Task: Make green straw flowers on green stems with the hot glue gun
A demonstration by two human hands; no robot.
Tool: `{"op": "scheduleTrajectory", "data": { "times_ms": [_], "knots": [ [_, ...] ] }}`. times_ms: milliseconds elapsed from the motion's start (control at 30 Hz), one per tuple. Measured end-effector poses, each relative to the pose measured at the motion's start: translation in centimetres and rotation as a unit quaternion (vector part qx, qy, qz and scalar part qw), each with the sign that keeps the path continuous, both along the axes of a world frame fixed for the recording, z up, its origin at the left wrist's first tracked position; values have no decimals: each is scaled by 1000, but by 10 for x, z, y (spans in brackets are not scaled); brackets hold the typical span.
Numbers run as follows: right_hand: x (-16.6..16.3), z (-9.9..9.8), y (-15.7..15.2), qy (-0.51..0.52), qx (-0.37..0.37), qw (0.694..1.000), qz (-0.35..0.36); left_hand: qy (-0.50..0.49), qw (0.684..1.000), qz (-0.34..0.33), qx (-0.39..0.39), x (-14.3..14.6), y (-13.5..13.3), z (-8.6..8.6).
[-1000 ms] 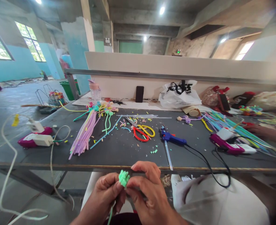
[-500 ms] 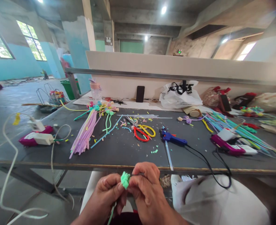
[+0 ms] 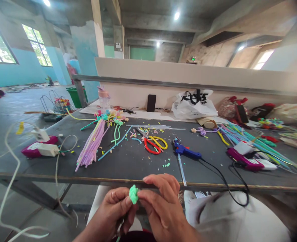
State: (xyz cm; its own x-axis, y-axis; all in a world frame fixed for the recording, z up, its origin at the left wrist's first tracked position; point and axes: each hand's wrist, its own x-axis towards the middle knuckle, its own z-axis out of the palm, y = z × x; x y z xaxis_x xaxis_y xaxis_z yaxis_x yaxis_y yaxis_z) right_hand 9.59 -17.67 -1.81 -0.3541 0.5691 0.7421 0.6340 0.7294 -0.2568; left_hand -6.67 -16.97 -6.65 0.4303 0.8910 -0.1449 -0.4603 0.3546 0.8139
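Note:
Just in front of the table edge, my left hand (image 3: 115, 208) pinches a small mint-green pipe-cleaner flower (image 3: 133, 194) between thumb and fingers. Its thin green stem runs down below that hand. From the right, my right hand (image 3: 162, 205) has its thumb and a finger closed at the flower's edge, while another finger is raised off it. On the table beyond lie scissors (image 3: 152, 149) with one red and one yellow handle. A blue glue gun (image 3: 187, 150) rests to their right, a clear glue stick (image 3: 181, 168) by it. Cut green bits (image 3: 166, 165) are scattered nearby.
A bundle of lilac pipe cleaners (image 3: 91, 144) with finished flowers lies left. Power strips (image 3: 39, 148) sit on the left and right, with trailing cables (image 3: 221, 171). Behind stand a phone (image 3: 151, 103), a bottle (image 3: 104, 99) and a white bag (image 3: 195, 106).
My right hand's upper finger has lifted away from the green flower, and its fingers have spread more. The flower has turned slightly in my left hand. The view has shifted a little.

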Motion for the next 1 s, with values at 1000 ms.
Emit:
{"op": "scheduleTrajectory", "data": {
  "times_ms": [1000],
  "knots": [
    [6, 3, 3, 47, -78, 993, 74, 72, 991, -67, 86, -16, 4, -4]
  ]
}}
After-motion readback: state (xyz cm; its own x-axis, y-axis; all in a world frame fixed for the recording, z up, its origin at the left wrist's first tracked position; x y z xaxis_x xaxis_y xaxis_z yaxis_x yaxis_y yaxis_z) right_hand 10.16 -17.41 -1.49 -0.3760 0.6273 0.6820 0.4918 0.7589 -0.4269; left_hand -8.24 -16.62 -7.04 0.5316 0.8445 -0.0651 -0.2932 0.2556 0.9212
